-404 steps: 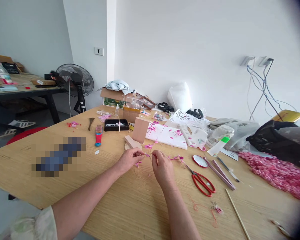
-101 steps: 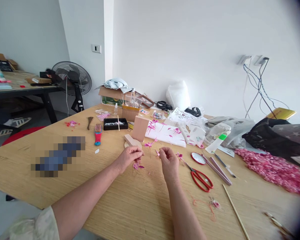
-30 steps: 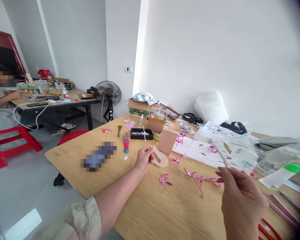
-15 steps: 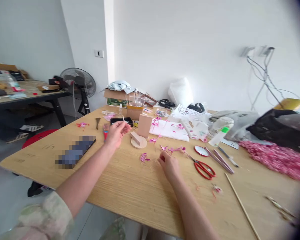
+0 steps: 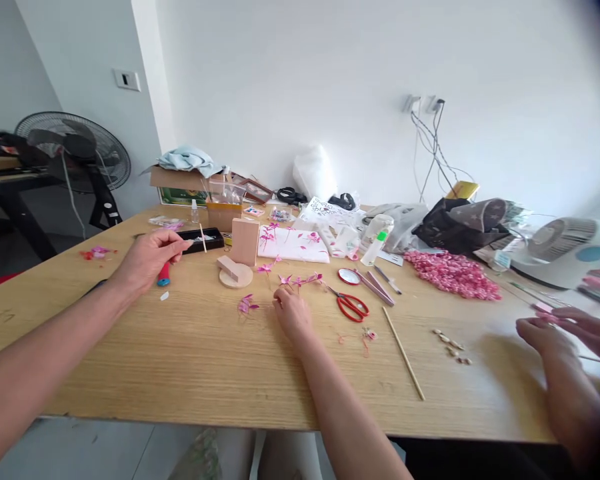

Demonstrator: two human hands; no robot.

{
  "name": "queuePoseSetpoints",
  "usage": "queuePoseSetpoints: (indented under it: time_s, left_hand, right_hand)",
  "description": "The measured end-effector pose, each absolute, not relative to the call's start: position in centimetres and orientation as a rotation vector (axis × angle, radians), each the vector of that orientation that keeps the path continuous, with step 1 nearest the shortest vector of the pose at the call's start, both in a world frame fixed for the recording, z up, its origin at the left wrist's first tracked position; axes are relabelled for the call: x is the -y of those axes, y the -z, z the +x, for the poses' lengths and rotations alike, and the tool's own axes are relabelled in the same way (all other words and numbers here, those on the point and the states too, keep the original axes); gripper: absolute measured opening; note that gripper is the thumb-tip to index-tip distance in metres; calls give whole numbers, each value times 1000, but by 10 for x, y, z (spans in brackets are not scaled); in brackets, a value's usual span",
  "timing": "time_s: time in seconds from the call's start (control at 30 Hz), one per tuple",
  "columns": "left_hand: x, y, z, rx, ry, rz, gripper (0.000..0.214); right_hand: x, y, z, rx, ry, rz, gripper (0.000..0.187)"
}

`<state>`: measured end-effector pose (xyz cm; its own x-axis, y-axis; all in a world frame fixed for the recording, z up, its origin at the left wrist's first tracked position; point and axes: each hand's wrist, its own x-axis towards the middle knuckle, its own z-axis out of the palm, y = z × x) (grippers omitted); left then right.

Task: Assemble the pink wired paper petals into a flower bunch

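Note:
My left hand [image 5: 150, 260] is raised over the table's left side, thumb and fingers pinched together. A small whitish bit shows at the fingertips, too small to name. Just beyond them a thin pale stick [image 5: 203, 238] slants up at the black tray [image 5: 215, 239]. Below this hand lie a red and blue tube [image 5: 164, 275], partly covered, and a white flake [image 5: 165, 296]. My right hand [image 5: 293, 315] rests on the table with curled fingers; whatever they hold is hidden. Near it are a pink flower [image 5: 247, 305] and a row of pink flowers [image 5: 300, 281].
A round wooden base [image 5: 240, 277], an upright wooden block [image 5: 245, 241], red-handled scissors [image 5: 353, 307], a mirror [image 5: 349, 276] and a long wooden stick [image 5: 404, 353] lie about. At right, another person's hands [image 5: 555, 337] work near pink strands [image 5: 450, 273] and a small fan [image 5: 565, 250].
The view has swung right, bringing another person's hands, the small fan and scattered beads into sight. My left hand has moved left relative to the black tray. My right hand stays beside the flowers.

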<state>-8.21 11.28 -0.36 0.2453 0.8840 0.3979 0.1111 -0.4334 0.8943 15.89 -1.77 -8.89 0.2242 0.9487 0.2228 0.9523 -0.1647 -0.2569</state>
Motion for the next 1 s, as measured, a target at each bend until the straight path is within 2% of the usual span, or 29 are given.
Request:
queuePoseSetpoints:
  time_s: [0.13, 0.3, 0.57, 0.8, 0.87, 1.0]
  left_hand:
    - [-130, 0, -96, -1077, -1192, 1891, 33]
    - [-182, 1, -158, -1408, -1089, 1791, 24]
    - [-238, 26, -221, -1763, -991, 1731, 12]
    - [-278, 39, -245, -2114, -797, 1785, 19]
    - [-285, 44, -249, -2148, -726, 1808, 17]
    - [-293, 54, -253, -2136, -608, 1844, 29]
  right_hand:
    - [18, 86, 159, 1655, 72, -2054, 21]
    - [13, 96, 168, 1650, 111, -1855, 22]
    - [9, 101, 178, 1621, 172, -1822, 23]
    - [10, 101, 189, 1578, 133, -1877, 24]
    - [9, 105, 194, 1563, 152, -1904, 25]
    - [7, 115, 203, 1571, 200, -1909, 25]
